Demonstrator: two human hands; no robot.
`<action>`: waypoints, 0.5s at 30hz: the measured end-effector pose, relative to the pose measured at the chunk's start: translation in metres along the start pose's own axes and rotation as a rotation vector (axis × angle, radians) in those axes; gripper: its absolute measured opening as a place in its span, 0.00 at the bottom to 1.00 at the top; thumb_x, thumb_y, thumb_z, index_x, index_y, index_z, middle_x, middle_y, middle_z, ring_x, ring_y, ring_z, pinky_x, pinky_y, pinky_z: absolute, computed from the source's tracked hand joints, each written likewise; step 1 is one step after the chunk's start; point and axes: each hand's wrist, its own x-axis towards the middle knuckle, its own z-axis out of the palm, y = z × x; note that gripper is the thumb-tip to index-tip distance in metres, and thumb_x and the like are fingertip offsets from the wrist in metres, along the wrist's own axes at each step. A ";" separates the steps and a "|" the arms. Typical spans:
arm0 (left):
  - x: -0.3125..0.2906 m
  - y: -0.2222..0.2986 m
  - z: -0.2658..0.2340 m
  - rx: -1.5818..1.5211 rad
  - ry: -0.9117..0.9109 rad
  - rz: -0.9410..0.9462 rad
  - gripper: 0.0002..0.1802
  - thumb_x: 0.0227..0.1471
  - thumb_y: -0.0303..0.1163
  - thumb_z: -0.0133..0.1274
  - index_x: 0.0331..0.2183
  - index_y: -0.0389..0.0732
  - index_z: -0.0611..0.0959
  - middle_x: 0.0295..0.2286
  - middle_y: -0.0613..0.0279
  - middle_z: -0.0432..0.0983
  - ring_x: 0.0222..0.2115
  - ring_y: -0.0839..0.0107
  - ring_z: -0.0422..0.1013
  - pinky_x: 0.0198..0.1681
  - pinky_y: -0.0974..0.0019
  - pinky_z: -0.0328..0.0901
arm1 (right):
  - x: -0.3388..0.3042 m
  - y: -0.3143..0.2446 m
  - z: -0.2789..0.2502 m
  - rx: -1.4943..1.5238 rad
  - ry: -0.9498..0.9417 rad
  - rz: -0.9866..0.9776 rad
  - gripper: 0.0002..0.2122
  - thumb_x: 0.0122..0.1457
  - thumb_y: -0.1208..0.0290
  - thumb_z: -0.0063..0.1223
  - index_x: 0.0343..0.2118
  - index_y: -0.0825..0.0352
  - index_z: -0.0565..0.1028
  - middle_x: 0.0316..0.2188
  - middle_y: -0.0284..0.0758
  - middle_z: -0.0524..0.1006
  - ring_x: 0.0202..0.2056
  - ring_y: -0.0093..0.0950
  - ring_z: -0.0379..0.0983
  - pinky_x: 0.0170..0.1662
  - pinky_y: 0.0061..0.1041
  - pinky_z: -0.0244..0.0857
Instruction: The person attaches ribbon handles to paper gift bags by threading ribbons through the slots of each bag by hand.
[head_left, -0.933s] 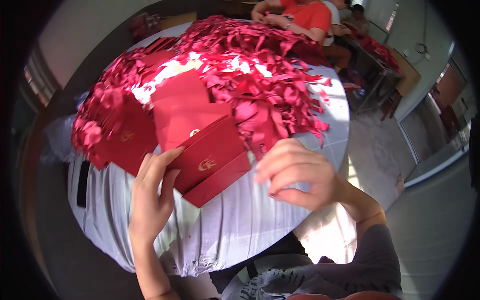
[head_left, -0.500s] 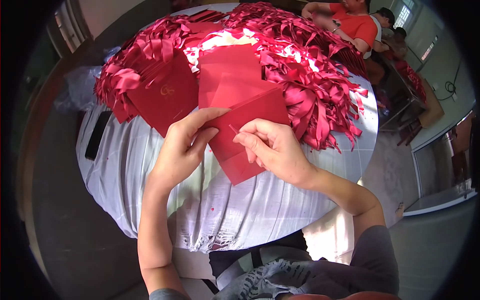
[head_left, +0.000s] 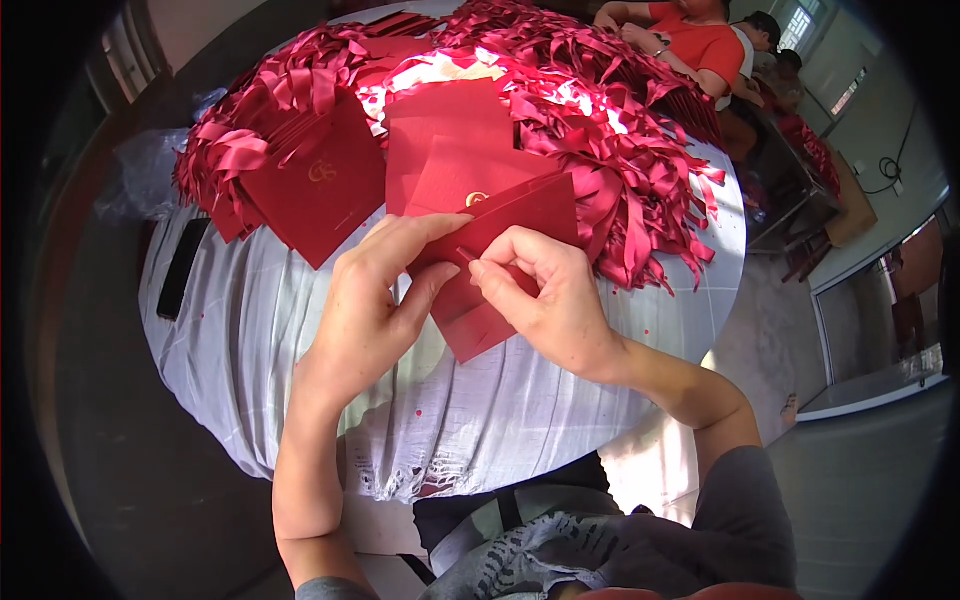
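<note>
A red paper piece (head_left: pixel 535 212), folded or layered, is held in front of me at a slant. My left hand (head_left: pixel 375 290) grips its left side, fingers behind the upper edge and thumb in front. My right hand (head_left: pixel 555 305) has thumb and forefinger pinched on a thin red strip (head_left: pixel 466 253) against the paper's face. Whether the strip is ribbon or paper, I cannot tell. Just beyond lie flat red paper pieces (head_left: pixel 450 125), one with a gold emblem. To the left leans a stack of red paper bags or cards (head_left: pixel 330 195) with ribbons.
Heaps of red satin ribbons (head_left: pixel 625 190) cover the far half of the round table with its white cloth (head_left: pixel 240 340). A black flat object (head_left: pixel 185 270) lies at the left edge. Clear plastic (head_left: pixel 150 170) sits beyond it. A co-worker in a red shirt (head_left: pixel 705 45) is at far right.
The view has shifted slightly. My left thumb has moved onto the paper nearer the right fingertips, and the gold emblem on the sheet behind has come into sight. Both hands keep their hold.
</note>
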 end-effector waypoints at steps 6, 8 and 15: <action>-0.003 0.011 0.009 0.108 0.063 0.116 0.19 0.42 0.14 0.53 0.41 0.34 0.78 0.28 0.53 0.73 0.29 0.59 0.69 0.32 0.63 0.64 | -0.007 -0.012 -0.008 -0.089 -0.048 0.026 0.06 0.55 0.79 0.52 0.23 0.70 0.70 0.19 0.23 0.69 0.24 0.09 0.60 0.25 0.13 0.56; -0.004 0.015 0.014 0.125 0.062 0.144 0.19 0.42 0.13 0.52 0.41 0.33 0.77 0.27 0.53 0.72 0.28 0.58 0.68 0.32 0.61 0.64 | -0.010 -0.017 -0.010 -0.121 -0.030 0.033 0.06 0.55 0.79 0.52 0.23 0.70 0.70 0.18 0.24 0.68 0.22 0.09 0.60 0.24 0.14 0.56; -0.006 0.023 0.021 0.206 0.073 0.193 0.22 0.39 0.12 0.50 0.41 0.32 0.76 0.27 0.52 0.71 0.28 0.56 0.67 0.32 0.59 0.64 | -0.015 -0.030 -0.007 -0.204 0.039 -0.023 0.06 0.52 0.79 0.53 0.22 0.69 0.69 0.14 0.27 0.66 0.19 0.11 0.59 0.21 0.17 0.55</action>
